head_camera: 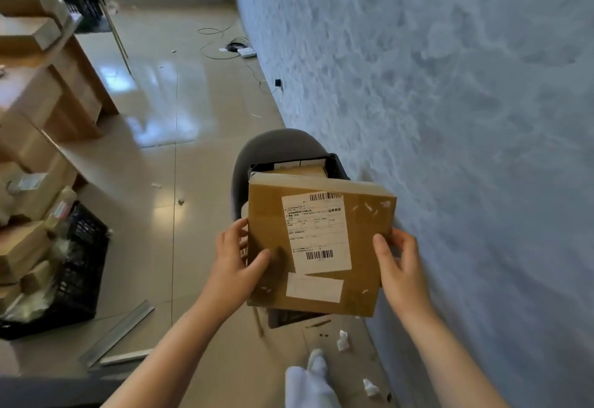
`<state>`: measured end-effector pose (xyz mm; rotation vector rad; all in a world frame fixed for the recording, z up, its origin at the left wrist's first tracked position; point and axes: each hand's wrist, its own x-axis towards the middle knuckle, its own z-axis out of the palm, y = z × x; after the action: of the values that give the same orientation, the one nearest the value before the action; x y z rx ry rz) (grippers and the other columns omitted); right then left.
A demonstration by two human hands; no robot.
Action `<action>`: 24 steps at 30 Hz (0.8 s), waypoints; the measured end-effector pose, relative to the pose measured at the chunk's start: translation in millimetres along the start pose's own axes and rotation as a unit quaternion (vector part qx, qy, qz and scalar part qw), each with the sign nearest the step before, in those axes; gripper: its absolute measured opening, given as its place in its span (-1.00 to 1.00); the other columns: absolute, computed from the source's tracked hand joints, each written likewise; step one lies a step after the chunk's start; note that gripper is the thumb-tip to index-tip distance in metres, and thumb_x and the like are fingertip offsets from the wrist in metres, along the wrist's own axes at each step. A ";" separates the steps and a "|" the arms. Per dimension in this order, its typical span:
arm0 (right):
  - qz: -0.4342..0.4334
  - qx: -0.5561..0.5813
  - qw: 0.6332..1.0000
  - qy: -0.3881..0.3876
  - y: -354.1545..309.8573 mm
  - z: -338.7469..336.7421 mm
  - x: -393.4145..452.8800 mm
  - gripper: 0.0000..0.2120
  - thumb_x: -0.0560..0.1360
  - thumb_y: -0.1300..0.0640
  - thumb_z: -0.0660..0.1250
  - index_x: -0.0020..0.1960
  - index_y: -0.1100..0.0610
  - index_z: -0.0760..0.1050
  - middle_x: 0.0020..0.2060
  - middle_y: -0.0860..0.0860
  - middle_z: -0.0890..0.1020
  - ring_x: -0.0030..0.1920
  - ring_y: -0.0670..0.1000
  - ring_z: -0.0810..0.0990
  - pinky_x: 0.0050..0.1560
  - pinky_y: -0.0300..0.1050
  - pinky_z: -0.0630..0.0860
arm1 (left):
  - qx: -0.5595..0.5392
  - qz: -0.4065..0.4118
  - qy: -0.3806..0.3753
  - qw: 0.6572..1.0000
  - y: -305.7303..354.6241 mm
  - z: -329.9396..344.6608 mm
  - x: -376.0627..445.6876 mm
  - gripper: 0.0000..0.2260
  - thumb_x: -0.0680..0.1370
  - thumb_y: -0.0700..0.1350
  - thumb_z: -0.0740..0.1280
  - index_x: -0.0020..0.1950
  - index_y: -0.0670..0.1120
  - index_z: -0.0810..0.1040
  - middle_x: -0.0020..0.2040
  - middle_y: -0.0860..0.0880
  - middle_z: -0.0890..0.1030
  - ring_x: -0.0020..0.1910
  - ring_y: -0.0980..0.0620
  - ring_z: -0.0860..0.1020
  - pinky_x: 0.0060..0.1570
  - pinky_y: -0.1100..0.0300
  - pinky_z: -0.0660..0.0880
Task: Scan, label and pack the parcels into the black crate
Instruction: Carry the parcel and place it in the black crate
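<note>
Where the frame's left edge cut them off, stacked cardboard boxes [38,99] were blurred, and a black crate [77,266] below them was only partly seen. At lower centre, the left hand [236,266] was curled round the parcel's [316,243] left edge, thumb on top. Most of a second black crate [324,166] on a grey chair [273,147] was hidden behind the parcel. Its right edge was gripped by the right hand [400,266], thumb on top, near the wall [450,86].
</note>
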<state>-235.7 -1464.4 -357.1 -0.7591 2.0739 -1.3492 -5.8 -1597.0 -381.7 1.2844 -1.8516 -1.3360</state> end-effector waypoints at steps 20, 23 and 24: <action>0.106 -0.158 0.956 -0.223 44.2 -9.8 254.4 -0.78 0.58 -0.03 0.21 0.20 -0.01 0.40 0.03 -0.06 0.57 0.06 -0.02 0.57 0.13 0.09 0.58 | -0.101 -0.206 0.038 0.972 -13.7 66.3 155.1 -0.41 0.32 0.46 0.29 0.24 0.21 0.39 0.17 0.03 0.57 0.13 0.03 0.60 0.17 -0.02 0.56; 0.089 -0.198 0.943 -0.252 37.9 -16.7 259.6 -0.76 0.59 -0.03 0.20 0.24 -0.05 0.34 0.02 -0.10 0.56 0.03 -0.07 0.56 0.00 -0.07 0.55 | -0.060 -0.222 0.010 0.973 -13.3 61.4 158.4 -0.43 0.35 0.45 0.29 0.24 0.17 0.42 0.14 0.06 0.60 0.09 0.08 0.62 0.12 0.02 0.59; 0.085 -0.210 0.939 -0.260 37.5 -18.9 261.2 -0.75 0.59 -0.02 0.19 0.25 -0.06 0.32 0.01 -0.11 0.55 0.02 -0.09 0.55 -0.04 -0.10 0.52 | -0.048 -0.229 -0.005 0.972 -12.6 60.1 158.7 -0.49 0.40 0.43 0.29 0.22 0.17 0.42 0.12 0.06 0.61 0.07 0.08 0.62 0.10 0.04 0.60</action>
<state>-435.7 -1625.3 -421.5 -0.9617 1.9420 -0.5278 -116.4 -1715.1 -434.3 1.7227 -1.5258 -1.6398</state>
